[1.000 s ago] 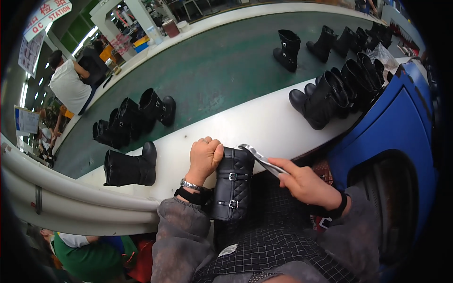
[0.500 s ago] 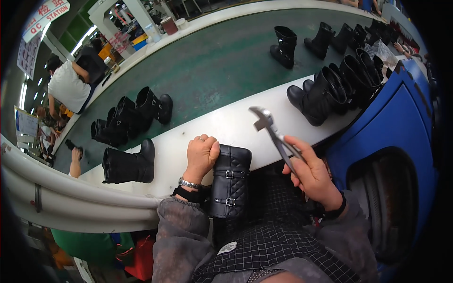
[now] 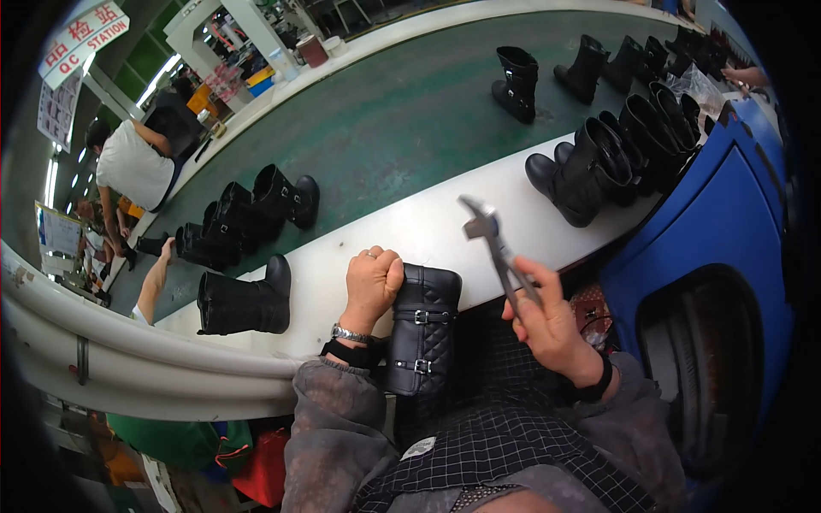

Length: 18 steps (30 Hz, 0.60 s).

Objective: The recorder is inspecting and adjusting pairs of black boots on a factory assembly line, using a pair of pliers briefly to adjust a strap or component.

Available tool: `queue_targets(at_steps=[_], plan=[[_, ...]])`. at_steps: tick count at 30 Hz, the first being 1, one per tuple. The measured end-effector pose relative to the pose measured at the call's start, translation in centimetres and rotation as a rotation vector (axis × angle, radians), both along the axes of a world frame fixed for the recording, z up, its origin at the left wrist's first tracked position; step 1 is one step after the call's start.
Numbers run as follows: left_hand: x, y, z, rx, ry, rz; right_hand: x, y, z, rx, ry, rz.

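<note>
A black boot (image 3: pixel 428 329) with a quilted shaft and two buckled straps lies in front of me, over the near edge of the white ledge. My left hand (image 3: pixel 375 286) is closed in a fist at its upper left side, gripping it; the fingertips are hidden. To the right, raised above the ledge, my right hand (image 3: pixel 552 329) is wrapped round the handles of metal lasting pliers (image 3: pixel 489 235). Their hammer-like head points up and away, apart from the boot. Left of my left hand, another black boot (image 3: pixel 246 295) lies on its side.
Several black boots (image 3: pixel 590 171) stand on the white ledge (image 3: pixel 428 227) at right, beside a blue machine (image 3: pixel 693 231). More boots stand on the green conveyor belt (image 3: pixel 385 120). A co-worker's arm (image 3: pixel 154 282) reaches in from the left. A pale pipe-like rail (image 3: pixel 171 368) curves at lower left.
My right hand and the pliers have shifted slightly, with the handles more upright. At left, the co-worker's arm reaches farther in, by a dark boot. The whole view has shifted a little.
</note>
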<state>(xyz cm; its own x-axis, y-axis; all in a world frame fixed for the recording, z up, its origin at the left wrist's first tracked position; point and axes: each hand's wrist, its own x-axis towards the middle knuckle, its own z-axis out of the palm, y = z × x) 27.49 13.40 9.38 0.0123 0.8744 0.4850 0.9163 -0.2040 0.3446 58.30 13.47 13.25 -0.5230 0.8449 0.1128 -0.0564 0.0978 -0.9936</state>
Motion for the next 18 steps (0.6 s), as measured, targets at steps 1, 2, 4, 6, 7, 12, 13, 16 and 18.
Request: queue_targets(at_steps=[1, 2, 4, 6, 7, 12, 13, 16, 18], plan=[[0.0, 0.2, 0.0, -0.002, 0.004, -0.012, -0.3, 0.5, -1.5, 0.023, -0.147, 0.111], [0.1, 0.5, 0.0, -0.019, 0.010, -0.012, -0.3, 0.8, -2.6, 0.045, -0.294, 0.220], [-0.4, 0.5, 0.1, -0.034, 0.022, 0.011, -0.7, 1.3, -2.0, -0.033, -0.250, 0.171], [-0.8, -0.2, -0.1, -0.059, 0.046, 0.033, 0.0, 1.5, 0.3, -0.109, -0.328, 0.205], [-0.7, -0.3, -0.1, -0.062, 0.046, 0.033, 0.2, 1.5, 1.3, -0.090, -0.307, 0.186], [0.0, 0.5, 0.2, -0.049, 0.041, 0.014, -0.1, 0.0, 0.1, 0.068, -0.149, 0.028], [-0.1, 0.6, 0.3, -0.051, 0.045, 0.011, -0.6, 0.0, -1.0, 0.203, -0.137, -0.012], [-0.5, 1.0, 0.1, -0.039, 0.035, 0.027, -0.5, 1.9, -0.9, -0.116, -0.334, 0.207], [-0.6, 0.7, 0.0, -0.057, 0.038, 0.040, 0.3, 1.9, 0.6, -0.136, -0.366, 0.219]])
